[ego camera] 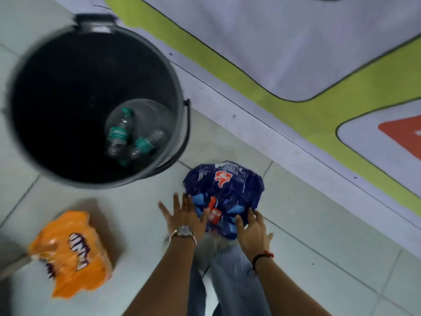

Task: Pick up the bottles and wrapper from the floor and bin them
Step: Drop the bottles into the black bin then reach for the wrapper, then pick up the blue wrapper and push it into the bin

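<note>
Two bottles (127, 135) already lie at the bottom of the bin (180, 133) in the upper left of the frame, so that part of your task looks done. What remains is the wrapper work. Your left hand (184, 217) and right hand (252, 229) are both spread open at the lower edge of the blue wrapper (224, 192), which lies on the floor (319, 224) just below centre, right beside the bin. Fingers touch or overlap its near edge, but neither hand has closed on it yet. Lower left, an orange wrapper (70, 254) sits on the floor, well apart from your hands and untouched. Judging by this, you are past halfway: grip the blue one, drop it in, then see to the orange one.
</note>
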